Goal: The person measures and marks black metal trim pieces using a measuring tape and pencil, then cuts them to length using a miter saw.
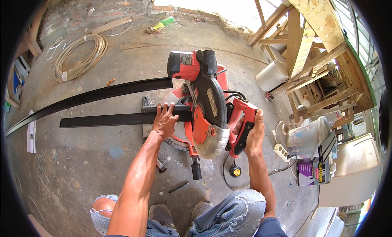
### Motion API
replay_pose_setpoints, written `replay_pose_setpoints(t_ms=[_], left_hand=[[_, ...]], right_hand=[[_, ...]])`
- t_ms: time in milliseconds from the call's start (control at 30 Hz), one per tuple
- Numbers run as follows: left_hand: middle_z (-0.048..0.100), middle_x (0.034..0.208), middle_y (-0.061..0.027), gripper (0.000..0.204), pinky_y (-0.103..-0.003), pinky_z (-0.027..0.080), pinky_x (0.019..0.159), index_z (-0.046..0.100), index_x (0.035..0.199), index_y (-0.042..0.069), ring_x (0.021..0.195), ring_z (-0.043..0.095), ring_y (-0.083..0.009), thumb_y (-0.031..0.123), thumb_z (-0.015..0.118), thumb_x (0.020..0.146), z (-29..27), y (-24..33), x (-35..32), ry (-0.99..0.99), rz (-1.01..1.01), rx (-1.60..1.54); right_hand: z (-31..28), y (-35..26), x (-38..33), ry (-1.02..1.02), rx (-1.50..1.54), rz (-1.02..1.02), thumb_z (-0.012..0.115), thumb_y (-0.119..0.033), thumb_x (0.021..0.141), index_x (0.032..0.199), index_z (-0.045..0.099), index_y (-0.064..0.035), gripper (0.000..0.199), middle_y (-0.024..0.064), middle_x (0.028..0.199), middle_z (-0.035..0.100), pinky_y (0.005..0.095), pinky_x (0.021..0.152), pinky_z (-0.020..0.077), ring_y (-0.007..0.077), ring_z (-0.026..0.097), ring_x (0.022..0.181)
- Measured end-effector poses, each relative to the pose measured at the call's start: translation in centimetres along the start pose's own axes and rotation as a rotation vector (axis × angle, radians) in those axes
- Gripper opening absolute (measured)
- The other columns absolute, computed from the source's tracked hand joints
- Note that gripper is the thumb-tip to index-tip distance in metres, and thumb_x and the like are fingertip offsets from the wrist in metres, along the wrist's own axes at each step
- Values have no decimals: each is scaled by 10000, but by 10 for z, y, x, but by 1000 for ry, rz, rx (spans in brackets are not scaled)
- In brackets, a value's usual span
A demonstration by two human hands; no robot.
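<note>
Long black strip [98,93], far left: extends rightward, its end near the red-and-black miter saw [210,94]. Looks light and thin, likely to flex; best held mid-length. Shorter black strip [98,121]: reaches onto the saw's base, under the left hand [164,124]. Probably light, smooth, apt to slip; press flat near the base. Left hand: palm down, fingers spread over the strip. Saw: on the floor [94,159], judged heavy, rigid. Right hand [255,137]: wrapped around the saw's handle [243,135], the sensible grip for its head.
</note>
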State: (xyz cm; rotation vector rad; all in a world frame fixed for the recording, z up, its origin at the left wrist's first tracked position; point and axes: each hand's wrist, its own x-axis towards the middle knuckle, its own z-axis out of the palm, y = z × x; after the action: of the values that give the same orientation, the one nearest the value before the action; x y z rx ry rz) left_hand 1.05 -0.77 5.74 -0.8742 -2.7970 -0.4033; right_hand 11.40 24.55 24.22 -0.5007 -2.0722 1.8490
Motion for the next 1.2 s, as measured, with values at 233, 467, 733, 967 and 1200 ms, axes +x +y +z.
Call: replay_pose_setpoints(t_ms=[233, 467, 733, 967, 1200], left_hand=[[449, 1411, -183, 296, -566, 218, 1159, 773, 1026, 150, 1341, 379, -370, 175, 801, 733, 0, 0, 1, -20, -3, 8], [441, 1423, -186, 294, -571, 217, 1156, 770, 1020, 151, 1344, 374, -374, 184, 803, 730, 2, -2, 0, -4, 1, 17], [454, 1417, -189, 263, -563, 212, 1157, 772, 1018, 159, 1344, 374, -368, 157, 749, 755, -4, 5, 3, -38, -4, 0], [466, 1425, -188, 271, -558, 202, 1166, 773, 1032, 176, 1349, 377, -367, 127, 701, 775, -7, 1, 2, -63, -11, 10], [470, 1421, -189, 257, -553, 210, 1154, 776, 1011, 163, 1329, 388, -362, 165, 759, 754, 4, -2, -1, 44, 20, -11]], right_hand=[[-1, 7, -3, 8, -31, -39, 249, -663, 1044, 820, 629, 15, 809, 83, 642, 607, 326, 547, 509, 177, 603, 562], [-3, 16, -10, -8, -77, -68, 232, -659, 1047, 807, 619, 8, 808, 85, 636, 613, 313, 537, 481, 166, 587, 553], [-16, 52, -20, -4, -78, -114, 256, -743, 995, 878, 611, -14, 819, 73, 664, 615, 295, 519, 510, 167, 610, 543], [-12, 37, -9, -35, -26, -89, 288, -745, 990, 876, 614, -21, 802, 56, 663, 601, 294, 514, 505, 162, 600, 546], [8, -54, 44, -66, -36, 80, 398, -749, 963, 824, 611, -16, 776, 73, 632, 586, 330, 497, 519, 182, 605, 510]])
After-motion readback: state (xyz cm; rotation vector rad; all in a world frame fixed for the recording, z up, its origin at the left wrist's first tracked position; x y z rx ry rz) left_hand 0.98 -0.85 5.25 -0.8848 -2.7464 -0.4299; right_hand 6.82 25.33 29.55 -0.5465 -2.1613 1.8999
